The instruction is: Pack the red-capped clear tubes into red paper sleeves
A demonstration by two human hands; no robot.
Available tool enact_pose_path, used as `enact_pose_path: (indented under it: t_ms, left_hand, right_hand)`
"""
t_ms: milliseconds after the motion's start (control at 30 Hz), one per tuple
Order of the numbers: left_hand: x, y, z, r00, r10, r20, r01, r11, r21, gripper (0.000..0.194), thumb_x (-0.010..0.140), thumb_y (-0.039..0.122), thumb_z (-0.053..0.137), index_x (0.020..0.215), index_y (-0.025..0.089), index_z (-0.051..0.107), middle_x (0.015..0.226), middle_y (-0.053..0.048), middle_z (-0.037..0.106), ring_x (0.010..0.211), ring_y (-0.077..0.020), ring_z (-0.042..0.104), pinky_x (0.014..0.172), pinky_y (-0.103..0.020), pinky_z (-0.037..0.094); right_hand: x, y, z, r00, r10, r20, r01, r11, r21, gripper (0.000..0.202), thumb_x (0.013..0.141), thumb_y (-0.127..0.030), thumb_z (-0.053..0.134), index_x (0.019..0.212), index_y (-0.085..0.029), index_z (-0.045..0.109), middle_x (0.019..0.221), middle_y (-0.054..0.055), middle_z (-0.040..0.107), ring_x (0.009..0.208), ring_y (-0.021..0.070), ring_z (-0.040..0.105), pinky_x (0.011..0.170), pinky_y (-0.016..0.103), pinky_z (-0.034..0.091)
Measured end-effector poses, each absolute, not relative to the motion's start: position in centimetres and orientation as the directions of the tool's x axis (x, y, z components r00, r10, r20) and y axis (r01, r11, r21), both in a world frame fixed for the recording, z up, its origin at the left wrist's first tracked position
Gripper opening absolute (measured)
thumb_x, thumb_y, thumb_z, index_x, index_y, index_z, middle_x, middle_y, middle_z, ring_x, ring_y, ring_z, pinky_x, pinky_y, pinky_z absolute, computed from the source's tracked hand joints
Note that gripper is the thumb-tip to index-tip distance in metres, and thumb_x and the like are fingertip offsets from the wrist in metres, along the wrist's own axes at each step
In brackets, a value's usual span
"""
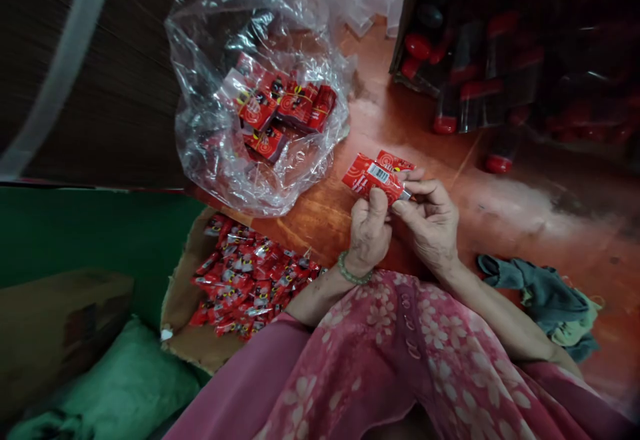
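Note:
My left hand (371,235), with a green bead bracelet (354,271) at its wrist, pinches a red printed card (356,175) bearing a white barcode label. The thumb lies on the card's lower edge. At the card's right end, the fingers and thumb of my right hand (431,220) are closed on its edge. A second red printed piece (395,160) shows just behind the first; which fingers hold it I cannot tell. Beyond my left hand, a clear plastic bag (305,183) lies open with several bundles of red cards (257,110) inside.
Left of my lap, a cardboard box (183,307) holds many small red packets (245,273). Dark cloths (545,297) lie on the reddish floor (505,213) at right. A box at upper right holds red-capped clear containers (467,103); one red-capped container (499,160) lies outside it.

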State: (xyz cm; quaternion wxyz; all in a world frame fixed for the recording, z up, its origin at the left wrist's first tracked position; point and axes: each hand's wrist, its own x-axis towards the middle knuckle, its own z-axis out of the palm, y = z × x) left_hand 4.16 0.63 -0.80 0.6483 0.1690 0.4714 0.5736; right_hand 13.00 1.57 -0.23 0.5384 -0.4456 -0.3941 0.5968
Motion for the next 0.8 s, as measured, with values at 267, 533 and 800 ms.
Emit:
enact_pose_path:
  t_ms: [267,533,800]
  left_hand:
    - [3.5,1.1,0.3,-0.146,0.921,-0.361,-0.633,0.194,0.750,0.060,0.081,0.075,0.070,0.106,0.021,0.073,0.115,-0.010,0.078,0.117,-0.0244,0.071,0.083,-0.029,0.060]
    - [4.0,0.1,-0.6,-0.047,0.933,-0.358,-0.611,0.256,0.749,0.058,0.080,0.075,0.070,0.092,0.019,0.074,0.100,-0.009,0.079,0.096,-0.0215,0.073,0.074,-0.029,0.059]
    - [1.9,-2.5,1.6,-0.010,0.953,-0.301,-0.479,0.260,0.838,0.054,0.089,0.069,0.063,0.107,0.020,0.075,0.117,-0.013,0.079,0.114,-0.0284,0.073,0.084,-0.037,0.064]
  right_hand:
    - [13.2,2.1,-0.1,-0.070,0.983,-0.168,-0.302,-0.182,-0.936,0.038,0.074,-0.043,0.091,0.100,-0.026,0.068,0.080,-0.006,0.073,0.057,0.0082,0.068,0.061,0.021,0.064]
    - [14.4,2.2,-0.8,-0.190,0.968,-0.163,-0.329,-0.219,-0.919,0.030,0.073,-0.042,0.092,0.090,-0.028,0.071,0.087,-0.004,0.077,0.059,0.0116,0.070,0.059,0.026,0.064]
    - [14.7,0.8,0.3,-0.360,0.921,-0.146,-0.228,-0.239,-0.944,0.039,0.072,-0.047,0.091,0.087,-0.026,0.064,0.075,-0.006,0.072,0.047,0.0099,0.061,0.046,0.024,0.055]
